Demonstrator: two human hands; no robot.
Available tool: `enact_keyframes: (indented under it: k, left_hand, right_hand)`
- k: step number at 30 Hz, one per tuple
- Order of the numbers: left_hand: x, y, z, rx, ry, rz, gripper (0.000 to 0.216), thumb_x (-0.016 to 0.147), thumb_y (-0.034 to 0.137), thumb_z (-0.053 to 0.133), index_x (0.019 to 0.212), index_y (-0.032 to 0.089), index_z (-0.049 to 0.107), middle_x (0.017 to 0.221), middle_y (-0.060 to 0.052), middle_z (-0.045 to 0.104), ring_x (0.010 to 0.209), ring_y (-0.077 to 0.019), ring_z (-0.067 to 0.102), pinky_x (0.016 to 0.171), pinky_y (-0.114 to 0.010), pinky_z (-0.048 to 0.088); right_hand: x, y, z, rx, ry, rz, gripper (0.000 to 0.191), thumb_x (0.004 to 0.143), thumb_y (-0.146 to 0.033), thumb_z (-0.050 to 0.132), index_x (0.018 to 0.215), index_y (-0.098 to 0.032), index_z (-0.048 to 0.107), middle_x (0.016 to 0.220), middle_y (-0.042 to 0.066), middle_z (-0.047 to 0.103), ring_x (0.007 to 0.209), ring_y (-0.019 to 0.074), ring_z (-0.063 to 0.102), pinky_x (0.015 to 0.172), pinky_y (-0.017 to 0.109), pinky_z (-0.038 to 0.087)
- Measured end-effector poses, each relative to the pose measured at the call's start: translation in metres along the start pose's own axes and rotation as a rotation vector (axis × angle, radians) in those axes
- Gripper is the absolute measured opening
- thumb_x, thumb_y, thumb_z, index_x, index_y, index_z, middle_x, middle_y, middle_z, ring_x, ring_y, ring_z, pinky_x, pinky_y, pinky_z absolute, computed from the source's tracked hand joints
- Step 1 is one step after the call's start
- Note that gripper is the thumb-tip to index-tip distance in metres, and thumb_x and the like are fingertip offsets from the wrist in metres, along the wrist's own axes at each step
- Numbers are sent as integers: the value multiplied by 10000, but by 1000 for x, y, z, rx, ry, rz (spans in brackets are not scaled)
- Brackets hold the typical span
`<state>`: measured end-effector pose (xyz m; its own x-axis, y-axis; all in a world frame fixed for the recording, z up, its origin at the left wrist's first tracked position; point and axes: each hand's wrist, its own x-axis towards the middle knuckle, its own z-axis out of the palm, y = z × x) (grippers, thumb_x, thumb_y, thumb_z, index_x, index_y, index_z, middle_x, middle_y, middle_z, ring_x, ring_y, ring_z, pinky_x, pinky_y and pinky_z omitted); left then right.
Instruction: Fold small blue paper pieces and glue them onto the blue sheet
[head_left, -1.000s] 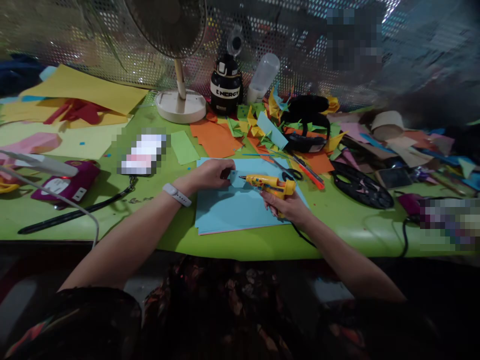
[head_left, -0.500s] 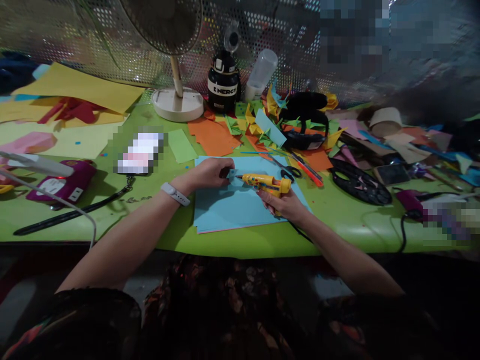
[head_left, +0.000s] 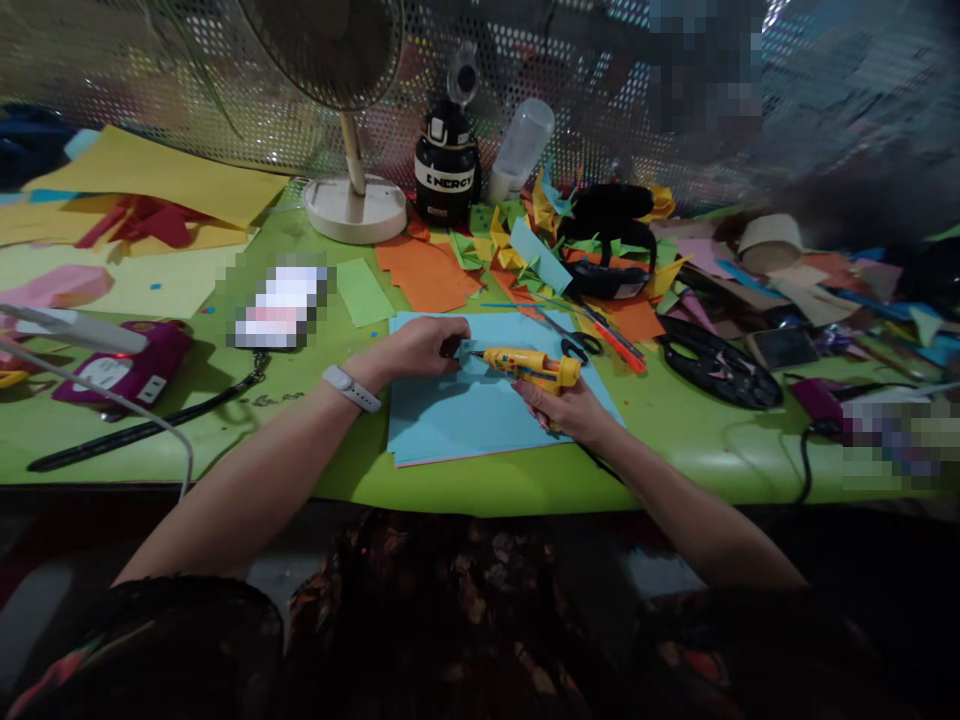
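My right hand [head_left: 559,405] is wrapped round the handle of a yellow hot glue gun [head_left: 529,365], its nozzle pointing left. Between the fingertips of my left hand [head_left: 431,345] is a small piece of light blue paper [head_left: 472,357], and the nozzle tip is right at it. Whether the tip touches the paper I cannot tell. Both hands are over a stack of light blue paper sheets [head_left: 465,425] on the green tabletop. A pair of scissors [head_left: 577,343] with dark handles lies at the stack's upper right.
A fan with a white base [head_left: 356,215] and a black bottle [head_left: 447,175] stand at the back. Folded paper pieces [head_left: 517,255] and a black headset-like item [head_left: 611,265] lie beyond the stack. A phone [head_left: 281,305] is at left, a black oval tray [head_left: 720,370] at right.
The glue gun and my right hand have shifted very slightly left. My left hand keeps its place with the small blue paper.
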<state>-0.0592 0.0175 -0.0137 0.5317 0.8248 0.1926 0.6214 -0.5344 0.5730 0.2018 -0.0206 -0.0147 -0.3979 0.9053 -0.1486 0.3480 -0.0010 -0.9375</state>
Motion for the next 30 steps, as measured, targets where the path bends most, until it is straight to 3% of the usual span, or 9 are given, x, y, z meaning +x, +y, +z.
enact_keyframes:
  k: [30]
  left_hand:
    - [0, 5, -3, 20, -18, -31, 243, 660, 192, 595, 902, 180, 576, 710, 8, 588, 612, -121, 506, 584, -246, 354]
  right_hand:
    - [0, 2, 1, -37, 5, -31, 454, 751, -628, 702, 874, -196, 640, 440, -76, 470, 337, 75, 397, 335, 235, 334]
